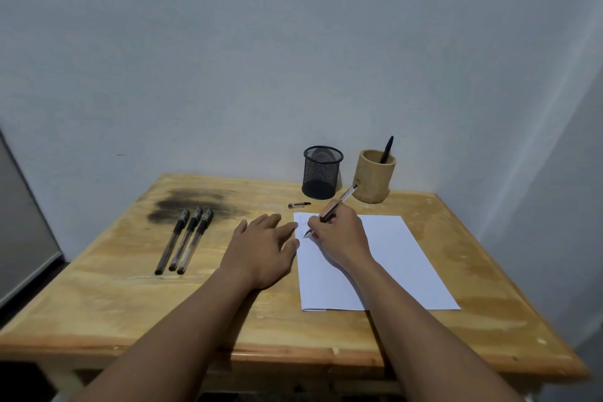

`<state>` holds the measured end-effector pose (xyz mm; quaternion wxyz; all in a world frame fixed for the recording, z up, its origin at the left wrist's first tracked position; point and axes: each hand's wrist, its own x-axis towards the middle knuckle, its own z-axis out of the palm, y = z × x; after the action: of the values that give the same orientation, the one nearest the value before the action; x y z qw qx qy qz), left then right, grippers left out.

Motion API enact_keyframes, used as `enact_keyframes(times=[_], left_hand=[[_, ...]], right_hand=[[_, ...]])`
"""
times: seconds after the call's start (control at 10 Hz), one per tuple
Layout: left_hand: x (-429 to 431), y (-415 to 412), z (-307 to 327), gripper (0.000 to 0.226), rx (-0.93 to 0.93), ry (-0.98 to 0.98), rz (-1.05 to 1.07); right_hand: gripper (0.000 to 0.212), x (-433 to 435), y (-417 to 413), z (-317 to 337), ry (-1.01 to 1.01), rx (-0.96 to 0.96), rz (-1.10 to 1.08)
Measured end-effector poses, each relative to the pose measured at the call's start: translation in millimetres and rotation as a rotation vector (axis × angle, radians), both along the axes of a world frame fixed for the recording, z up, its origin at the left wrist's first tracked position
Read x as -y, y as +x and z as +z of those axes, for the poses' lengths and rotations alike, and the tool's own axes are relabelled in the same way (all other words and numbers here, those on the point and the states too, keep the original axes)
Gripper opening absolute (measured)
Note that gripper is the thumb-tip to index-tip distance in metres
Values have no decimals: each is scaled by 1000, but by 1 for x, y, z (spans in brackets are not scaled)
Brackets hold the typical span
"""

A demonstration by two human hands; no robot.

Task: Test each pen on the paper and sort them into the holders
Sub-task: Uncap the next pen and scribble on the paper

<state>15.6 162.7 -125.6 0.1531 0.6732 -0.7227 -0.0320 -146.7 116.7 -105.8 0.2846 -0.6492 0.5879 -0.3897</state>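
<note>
Behind paper [385, 258]: mesh holder [322, 173]; wooden holder [372, 178] with pen [387, 149]

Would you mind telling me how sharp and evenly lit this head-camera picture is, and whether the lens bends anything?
Head view: soft, even light with faint shadows; wide-angle bending shows in the curved wall corner on the right; the right hand and its pen look slightly blurred; the scribbles on the paper are too faint to read; the table's dark patch is a stain, not shadow.

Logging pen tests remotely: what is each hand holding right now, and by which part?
The right hand holds an uncapped pen by its lower barrel, near the tip, on the paper. The left hand holds nothing.
</note>
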Motion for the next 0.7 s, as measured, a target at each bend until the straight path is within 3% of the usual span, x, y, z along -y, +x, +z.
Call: enact_keyframes(times=[0.7], left_hand=[[-1, -2, 4, 53, 14, 22, 4]], right_hand=[[17, 1, 2, 1, 4, -5, -85]])
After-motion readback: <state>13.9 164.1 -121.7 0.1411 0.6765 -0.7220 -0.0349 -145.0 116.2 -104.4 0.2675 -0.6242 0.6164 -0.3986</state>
